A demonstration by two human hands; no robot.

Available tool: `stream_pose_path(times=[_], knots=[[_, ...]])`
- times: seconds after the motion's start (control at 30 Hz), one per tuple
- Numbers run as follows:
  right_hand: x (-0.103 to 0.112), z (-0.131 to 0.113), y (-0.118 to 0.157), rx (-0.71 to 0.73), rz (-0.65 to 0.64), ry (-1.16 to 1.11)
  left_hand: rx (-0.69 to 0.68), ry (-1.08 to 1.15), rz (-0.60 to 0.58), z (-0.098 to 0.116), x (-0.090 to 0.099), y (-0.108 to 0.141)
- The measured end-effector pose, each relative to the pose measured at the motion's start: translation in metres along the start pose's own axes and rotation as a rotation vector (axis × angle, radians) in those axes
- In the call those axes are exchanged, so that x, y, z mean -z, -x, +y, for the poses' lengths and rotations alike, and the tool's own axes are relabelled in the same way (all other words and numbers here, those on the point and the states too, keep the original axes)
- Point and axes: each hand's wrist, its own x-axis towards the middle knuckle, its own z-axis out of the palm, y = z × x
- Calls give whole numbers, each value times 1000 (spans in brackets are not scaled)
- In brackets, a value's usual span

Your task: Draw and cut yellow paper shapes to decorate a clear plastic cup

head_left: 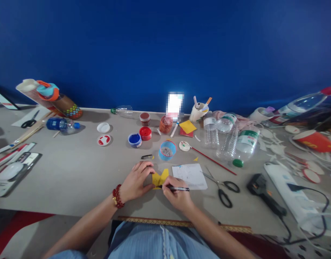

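Observation:
My right hand [177, 194] is closed round a black pen [178, 188], its tip on a small yellow paper [160, 179] with a notch cut in its top edge. At the paper's left side lies my left hand [137, 180], fingers apart, with fingertips touching the edge. A white sheet with faint drawn lines [191, 176] is just right of the yellow paper. Open scissors with black handles [222, 185] rest beside that sheet. Beyond the hands stands a blue-rimmed cup [167, 150]. A black pen cap [146, 157] lies near my left hand.
Blue paint [135, 140] and red paint [145, 133] stand beyond my left hand. A red brush [214, 160] slants rightward. Clear bottles [245, 144], a glue gun [266, 194] and a power strip [288, 194] are at right. A blue-labelled bottle [61, 125] lies left.

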Motion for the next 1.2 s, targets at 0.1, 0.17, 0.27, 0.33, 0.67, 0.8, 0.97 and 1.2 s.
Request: stream_pose_path(times=[0.1,0.17,0.27,0.33,0.67,0.8,0.97,1.2], knots=[[-1,0,0,-3,2,10,0,-4,0,0,0,0],[-1,1,0,-1,2,12,1,-3,7,1,0,0],[-1,2,0,4,2,3,2,4,8,1,0,0],[-1,2,0,5,8,-11,0,10,8,1,1,0],[0,-1,0,-2,14,5,6,5,8,0,-1,1],[0,-1,0,-7,-2,16,3,4,8,1,0,1],[1,-1,0,3,22,-3,0,7,11,1,1,0],[3,0,3,-67,129,-188,-12,9,18,0,0,1]])
